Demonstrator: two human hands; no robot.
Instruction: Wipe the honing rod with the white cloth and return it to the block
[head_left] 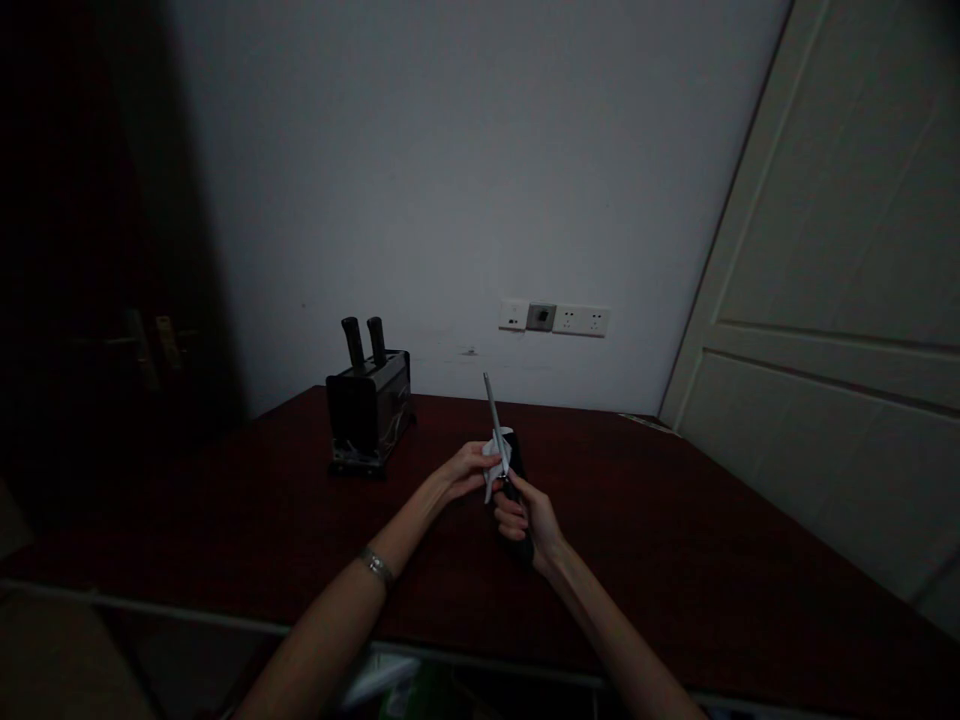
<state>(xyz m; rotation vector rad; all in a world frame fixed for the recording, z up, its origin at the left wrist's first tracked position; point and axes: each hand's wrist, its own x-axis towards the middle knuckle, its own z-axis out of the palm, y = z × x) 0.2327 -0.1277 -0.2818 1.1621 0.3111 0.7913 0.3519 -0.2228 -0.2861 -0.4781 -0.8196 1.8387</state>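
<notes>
My right hand [523, 518] is wrapped round the dark handle of a knife [494, 412], whose thin blade points up and away over the dark red table [675, 540]. My left hand [469, 468] pinches a white cloth or paper [497, 460] against the lower part of the blade. A bracelet sits on my left wrist. Both hands meet just above the middle of the table.
A dark knife block [370, 410] with two black handles sticking out stands at the back left of the table. Wall sockets [555, 319] sit on the white wall behind. A pale door [840, 300] is at the right. The left side is very dark.
</notes>
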